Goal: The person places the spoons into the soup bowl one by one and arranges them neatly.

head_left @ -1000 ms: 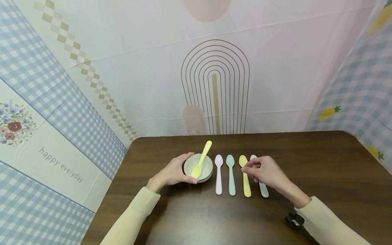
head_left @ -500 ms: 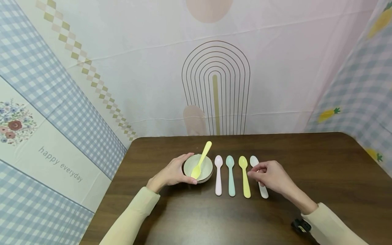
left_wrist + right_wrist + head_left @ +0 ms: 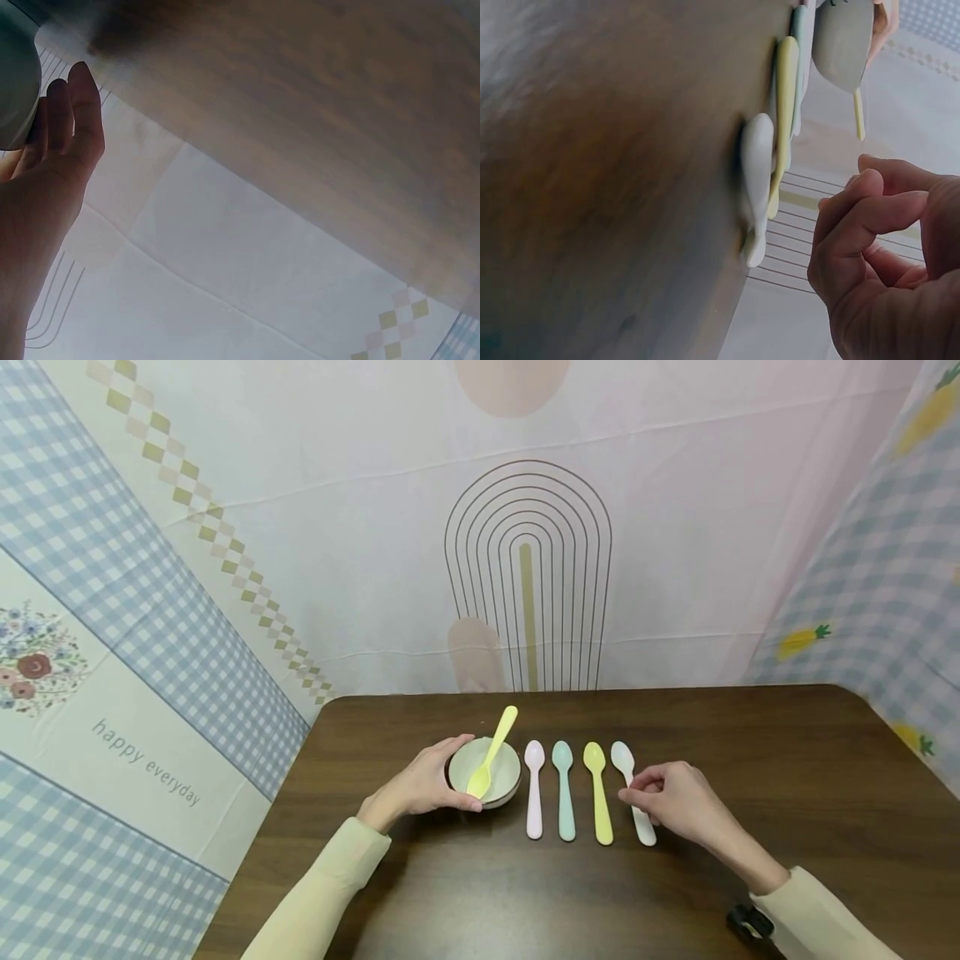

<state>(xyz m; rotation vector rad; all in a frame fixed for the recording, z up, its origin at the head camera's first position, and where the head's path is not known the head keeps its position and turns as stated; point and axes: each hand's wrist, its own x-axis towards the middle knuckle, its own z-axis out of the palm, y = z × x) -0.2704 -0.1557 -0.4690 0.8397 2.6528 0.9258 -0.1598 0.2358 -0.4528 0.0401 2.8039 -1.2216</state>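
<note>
My left hand (image 3: 427,783) grips a pale bowl (image 3: 508,777) from its left side, thumb at the front rim and fingers round the back. A yellow spoon (image 3: 501,731) leans in that bowl, handle pointing up and away. To the right, a pink spoon (image 3: 534,793), a teal spoon (image 3: 565,793), another yellow spoon (image 3: 600,793) and a white spoon (image 3: 622,758) lie in a row, handles toward me. Over the white spoon's handle hovers my right hand (image 3: 682,802), its fingers loosely curled around nothing. The right wrist view has this hand (image 3: 877,255) apart from the white spoon (image 3: 757,157).
Everything lies on a dark wooden table (image 3: 570,902). A patterned cloth backdrop (image 3: 375,568) rises right behind its far edge, and checked cloth (image 3: 97,552) hangs at the left. A dark device (image 3: 750,923) shows beside the right sleeve.
My right hand has drawn back to the right and toward me, from over the yellow and white spoons, uncovering the white spoon's bowl. The left hand and bowl stay put.
</note>
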